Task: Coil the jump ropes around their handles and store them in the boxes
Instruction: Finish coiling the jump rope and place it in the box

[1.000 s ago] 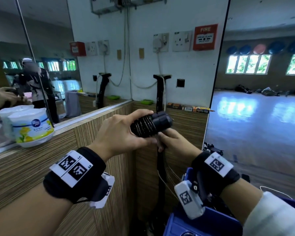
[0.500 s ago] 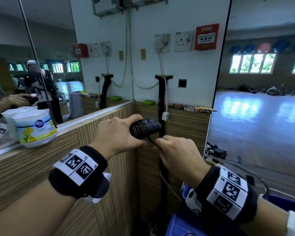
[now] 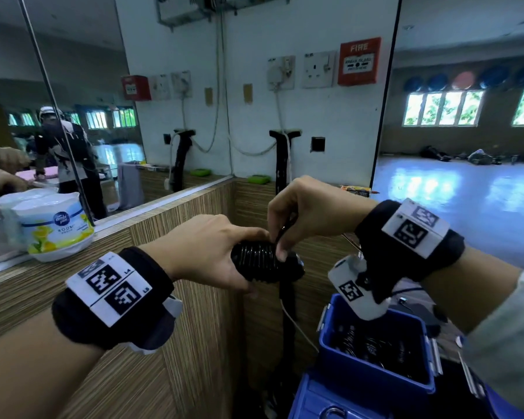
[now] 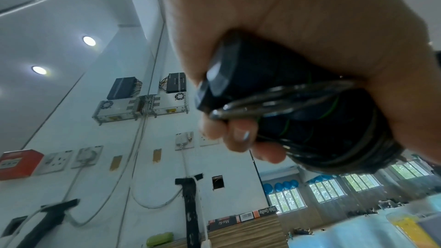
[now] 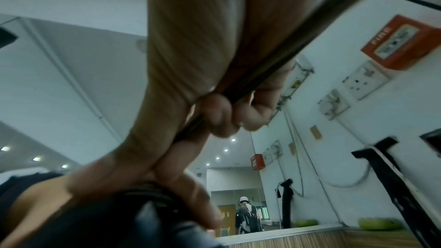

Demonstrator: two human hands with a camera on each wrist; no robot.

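Note:
My left hand (image 3: pixel 224 255) grips a pair of black jump rope handles (image 3: pixel 266 264) with the thin black rope coiled tightly around them. In the left wrist view the handles (image 4: pixel 298 101) fill my palm, loops of rope across them. My right hand (image 3: pixel 288 225) is just above the coil and pinches the loose rope (image 5: pixel 250 82) between thumb and fingers. The rope runs taut through that hand down onto the coil. A blue box (image 3: pixel 372 376) stands below right with several coiled black ropes inside.
A wood-grain ledge (image 3: pixel 73 285) runs along the mirror at left, with a white air-freshener tub (image 3: pixel 56 226) on it. A black post (image 3: pixel 282 164) with a white cable stands against the wall ahead. A second blue box lid (image 3: pixel 324 403) lies at the bottom.
My right hand has risen from under the handles to above them, carrying the rope over the coil. The left hand with the handles has dropped lower.

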